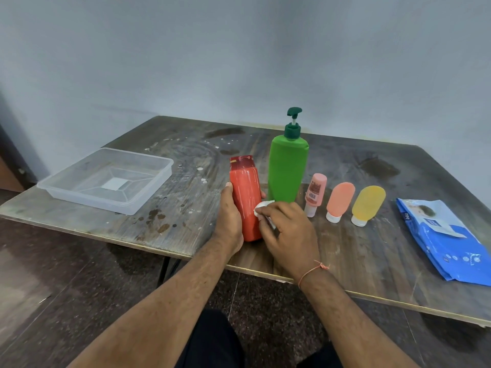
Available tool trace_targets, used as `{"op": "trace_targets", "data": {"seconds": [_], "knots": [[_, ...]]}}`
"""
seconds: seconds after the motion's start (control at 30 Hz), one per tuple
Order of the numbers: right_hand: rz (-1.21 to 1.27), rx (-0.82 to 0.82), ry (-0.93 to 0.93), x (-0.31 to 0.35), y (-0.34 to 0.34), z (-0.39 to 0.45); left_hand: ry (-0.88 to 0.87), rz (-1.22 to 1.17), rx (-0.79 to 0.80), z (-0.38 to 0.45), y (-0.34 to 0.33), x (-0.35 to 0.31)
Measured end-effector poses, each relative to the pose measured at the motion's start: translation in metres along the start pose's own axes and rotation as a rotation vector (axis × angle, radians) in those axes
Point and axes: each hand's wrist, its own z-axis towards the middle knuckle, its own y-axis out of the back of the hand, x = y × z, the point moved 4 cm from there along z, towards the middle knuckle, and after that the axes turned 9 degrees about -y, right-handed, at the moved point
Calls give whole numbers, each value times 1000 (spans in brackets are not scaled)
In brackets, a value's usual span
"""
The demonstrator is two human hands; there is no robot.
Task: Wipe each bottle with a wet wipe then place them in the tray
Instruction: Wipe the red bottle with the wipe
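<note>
Scuffed wooden table (pixel 345 251) is carrying everything: left hand (pixel 229 219) is gripping the red bottle (pixel 245 200) near the front edge, right hand (pixel 288 232) is pinching a wet wipe (pixel 261 208) against its side. Bottle is standing nearly upright, dark cap up (long axis leaning slightly left). Rotating it under long strokes should cover all sides; 4 bottles are waiting, tray (pixel 106 179) sitting well left

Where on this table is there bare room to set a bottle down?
Bare patches: between the tray and the red bottle, and behind the small bottles toward the far edge. Crowded: from the green pump bottle to the wipes pack.
</note>
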Motion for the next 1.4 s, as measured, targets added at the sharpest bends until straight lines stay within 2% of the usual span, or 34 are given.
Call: {"op": "trace_targets", "data": {"seconds": [0.13,0.27,0.43,0.6,0.77,0.9,1.07,1.2,1.4], "knots": [[-6,30,33,2,-1,-4,-7,-7,7,-1,2,0],[-47,-14,-8,-1,-2,-1,-9,-24,2,0,0,0],[-19,22,94,7,0,-6,14,-41,11,-1,0,-1],[-43,-39,63,6,1,-3,4,-19,15,-1,-1,0],[-35,25,152,11,-1,-7,11,-21,32,-1,1,2],[-77,-31,101,10,-1,-6,9,0,50,-1,-1,2],[-97,6,177,14,-2,-8,15,0,58,-3,0,2],[-114,-50,142,13,0,-7,21,8,58,-3,0,3],[-111,9,215,15,-2,-8,38,15,56,-4,0,2]]}}
